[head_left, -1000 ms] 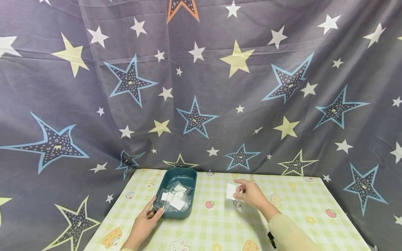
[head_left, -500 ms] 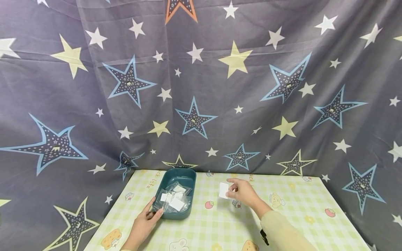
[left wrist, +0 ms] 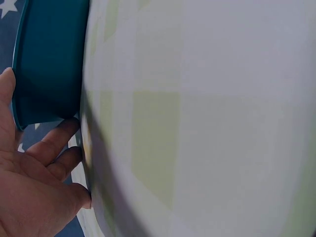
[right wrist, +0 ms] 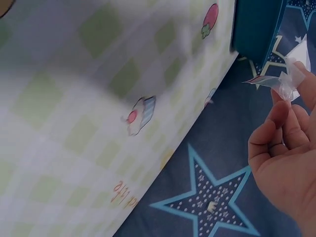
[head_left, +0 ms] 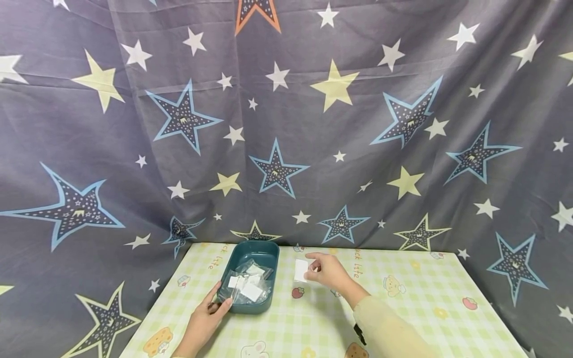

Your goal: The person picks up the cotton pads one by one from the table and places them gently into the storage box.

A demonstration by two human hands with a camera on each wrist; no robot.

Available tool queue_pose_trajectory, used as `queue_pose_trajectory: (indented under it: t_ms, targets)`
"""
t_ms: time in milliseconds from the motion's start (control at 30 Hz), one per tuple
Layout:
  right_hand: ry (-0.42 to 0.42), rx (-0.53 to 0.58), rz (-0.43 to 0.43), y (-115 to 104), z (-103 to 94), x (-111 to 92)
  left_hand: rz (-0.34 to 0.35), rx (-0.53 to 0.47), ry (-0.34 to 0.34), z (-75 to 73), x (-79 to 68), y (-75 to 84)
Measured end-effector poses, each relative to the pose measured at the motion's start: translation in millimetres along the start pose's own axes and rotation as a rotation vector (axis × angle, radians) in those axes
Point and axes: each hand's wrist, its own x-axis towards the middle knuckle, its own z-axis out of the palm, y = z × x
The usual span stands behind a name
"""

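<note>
A dark teal plastic box (head_left: 254, 307) stands at the left of the table. Inside it lie several clear zip bags (head_left: 250, 286) with white patches. My left hand (head_left: 203, 318) holds the near left corner of the box; in the left wrist view the thumb is at the rim and other fingers lie along the wall and base. To the right of the box, above the table, my right hand (head_left: 329, 273) pinches a small clear plastic bag (right wrist: 286, 81) with a white piece (head_left: 301, 271). What the white piece is cannot be made out.
A green-and-white checked cloth (head_left: 403, 318) with cartoon prints covers the table. Close behind the table hangs a dark grey curtain (head_left: 295, 124) with stars, which also runs along both sides.
My right hand has moved left toward the box, carrying the small plastic bag. The left hand stays on the box, which keeps its place.
</note>
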Motion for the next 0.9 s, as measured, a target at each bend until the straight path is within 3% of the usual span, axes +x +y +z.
queue_pose_trajectory:
  t_ms: [433, 900]
  targets:
    - [-0.041, 0.058, -0.060, -32.3, 41.6, 23.0, 0.009, -0.012, -0.010, -0.7, 0.7, -2.8]
    - [0.002, 0.240, 0.029, -59.9, 88.4, 30.3, 0.013, -0.017, -0.003, -0.5, -0.4, -2.6]
